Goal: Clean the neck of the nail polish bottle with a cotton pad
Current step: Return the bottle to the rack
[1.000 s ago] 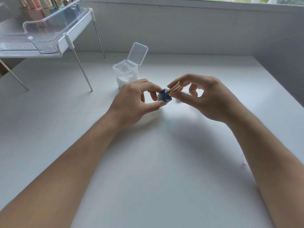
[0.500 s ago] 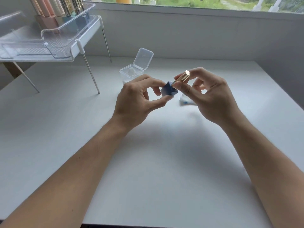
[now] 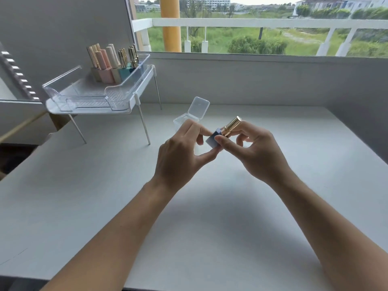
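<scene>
Nail polish bottle point(image 3: 212, 140), dark-blue, square and glass, with a gold cylindrical cap point(image 3: 232, 126), is held tilted above the middle of the white table point(image 3: 210, 227). Left hand point(image 3: 180, 158) pinches the blue base between thumb and fingertips; right hand point(image 3: 257, 153) pinches the cap likewise. Little looks done: the cap is on, the neck is covered, and no cotton pad is in either hand. One clear plastic flip-lid box point(image 3: 198, 109) stands open just behind, its contents hidden. At the far-left corner, one clear tray point(image 3: 63, 91) on a white wire-legged rack point(image 3: 90, 111) holds roughly six pastel bottles point(image 3: 109, 70), which overlap.
</scene>
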Tool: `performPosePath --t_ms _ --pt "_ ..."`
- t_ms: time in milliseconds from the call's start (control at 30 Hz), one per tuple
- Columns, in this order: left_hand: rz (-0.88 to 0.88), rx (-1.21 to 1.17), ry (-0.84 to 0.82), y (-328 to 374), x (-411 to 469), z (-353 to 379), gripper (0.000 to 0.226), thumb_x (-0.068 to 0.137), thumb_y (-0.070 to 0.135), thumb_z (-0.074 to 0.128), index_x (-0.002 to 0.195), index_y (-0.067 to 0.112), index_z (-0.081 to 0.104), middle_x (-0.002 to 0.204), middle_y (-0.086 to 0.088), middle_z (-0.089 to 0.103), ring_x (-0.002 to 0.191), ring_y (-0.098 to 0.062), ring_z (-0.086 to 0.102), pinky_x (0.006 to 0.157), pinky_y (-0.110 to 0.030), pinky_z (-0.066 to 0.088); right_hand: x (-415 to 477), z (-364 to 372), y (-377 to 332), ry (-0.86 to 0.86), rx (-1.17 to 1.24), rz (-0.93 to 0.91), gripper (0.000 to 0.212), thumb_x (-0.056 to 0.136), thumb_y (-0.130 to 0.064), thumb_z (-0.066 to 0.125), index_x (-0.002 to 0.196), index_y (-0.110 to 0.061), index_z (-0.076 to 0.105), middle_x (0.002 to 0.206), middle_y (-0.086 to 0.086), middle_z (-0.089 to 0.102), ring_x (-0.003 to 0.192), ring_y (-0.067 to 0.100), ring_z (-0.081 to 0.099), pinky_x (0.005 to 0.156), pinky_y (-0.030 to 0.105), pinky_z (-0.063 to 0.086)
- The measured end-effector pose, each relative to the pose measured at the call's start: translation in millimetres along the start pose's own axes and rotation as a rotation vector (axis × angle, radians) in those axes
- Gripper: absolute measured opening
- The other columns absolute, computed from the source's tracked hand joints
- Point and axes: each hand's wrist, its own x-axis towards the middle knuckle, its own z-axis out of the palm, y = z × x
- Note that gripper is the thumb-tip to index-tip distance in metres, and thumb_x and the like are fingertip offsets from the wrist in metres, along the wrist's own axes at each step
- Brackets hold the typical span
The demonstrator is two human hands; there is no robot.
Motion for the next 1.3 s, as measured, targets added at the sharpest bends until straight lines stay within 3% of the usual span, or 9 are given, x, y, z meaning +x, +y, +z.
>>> performPosePath --t_ms 133,300,400,467,633,767,900,1133,1300 --pt "0.034 0.029 0.039 -22.5 -1.2 -41.8 0.031 0.105 0.044 0.081 0.114 0.015 0.078 0.108 0.0 0.066 0.099 -0.018 0.063 0.077 -0.037 0.058 9.1 13.6 -17.8 -0.024 -0.005 -0.018 0.009 0.101 -0.04 0.083 0.107 -0.034 0.081 0.103 -0.025 0.079 0.075 0.015 0.06 0.089 0.028 0.053" --pt "0.023 0.19 0.158 -63.3 12.1 -110.4 0.024 0.11 0.027 0.069 0.122 0.009 0.079 0.123 -0.011 0.069 0.119 -0.032 0.063 0.11 -0.039 0.048 40.7 33.4 -55.0 -0.07 0.012 -0.078 0.008 0.1 -0.037 0.082 0.107 -0.033 0.081 0.085 -0.038 0.07 0.071 0.015 0.055 0.079 0.012 0.046" --pt "0.018 0.265 0.176 -90.7 26.6 -148.5 0.03 0.111 0.03 0.066 0.128 0.009 0.078 0.131 -0.011 0.07 0.128 -0.031 0.064 0.115 -0.032 0.043 72.0 50.4 -80.1 -0.06 0.021 -0.131 0.017 0.098 -0.045 0.083 0.105 -0.029 0.082 0.07 -0.023 0.067 0.061 0.009 0.049 0.069 0.024 0.046" --pt "-0.014 0.32 0.135 -111.6 35.7 -167.2 0.039 0.111 0.038 0.062 0.136 0.01 0.074 0.14 -0.01 0.068 0.136 -0.031 0.063 0.119 -0.034 0.042 95.7 63.0 -97.1 -0.04 0.011 -0.187 0.03 0.094 -0.057 0.08 0.104 -0.03 0.081 0.079 -0.007 0.075 0.065 0.012 0.057 0.07 0.034 0.051" --pt "-0.178 0.421 -0.124 -150.7 48.6 -195.4 0.081 0.109 0.07 0.042 0.165 0.011 0.05 0.171 -0.007 0.049 0.169 -0.027 0.032 0.138 -0.054 0.026 161.8 90.1 -138.2 -0.069 0.016 -0.23 0.021 0.099 -0.048 0.083 0.102 -0.028 0.08 0.101 -0.017 0.082 0.088 0.025 0.075 0.084 0.038 0.06" --pt "-0.305 0.484 -0.318 -167.1 53.7 -206.4 0.111 0.1 0.091 0.019 0.179 0.014 0.023 0.189 -0.003 0.016 0.176 -0.019 -0.003 0.142 -0.054 0.003 213.1 118.2 -154.7 -0.169 -0.09 -0.235 0.016 0.098 -0.042 0.085 0.09 -0.036 0.072 0.096 -0.016 0.08 0.087 0.006 0.076 0.082 0.031 0.057" --pt "-0.354 0.467 -0.392 -170.8 55.8 -208.9 0.12 0.095 0.096 0.012 0.18 0.012 0.011 0.19 -0.002 0.001 0.174 -0.015 -0.017 0.142 -0.048 -0.006 245.9 147.0 -159.5 -0.239 -0.273 -0.208 0.019 0.097 -0.043 0.086 0.1 -0.024 0.081 0.104 -0.006 0.083 0.098 0.015 0.077 0.083 0.029 0.056" --pt "-0.336 0.498 -0.371 -177.5 56.7 -205.9 0.117 0.095 0.09 0.005 0.179 0.011 0.019 0.189 -0.005 0.011 0.176 -0.019 -0.002 0.143 -0.044 -0.001 277.5 187.8 -145.4 -0.272 -0.523 -0.105 0.026 0.088 -0.049 0.09 0.081 -0.028 0.076 0.101 -0.003 0.083 0.102 0.025 0.075 0.089 0.04 0.063" --pt "-0.322 0.532 -0.351 -181.6 56.2 -202.5 0.115 0.096 0.087 0.005 0.177 0.009 0.028 0.186 -0.008 0.022 0.175 -0.022 0.008 0.143 -0.045 0.007 286.0 194.4 -145.0 -0.325 -0.601 -0.048 0.032 0.083 -0.053 0.091 0.091 -0.023 0.083 0.099 0.003 0.081 0.098 0.028 0.071 0.096 0.049 0.064"
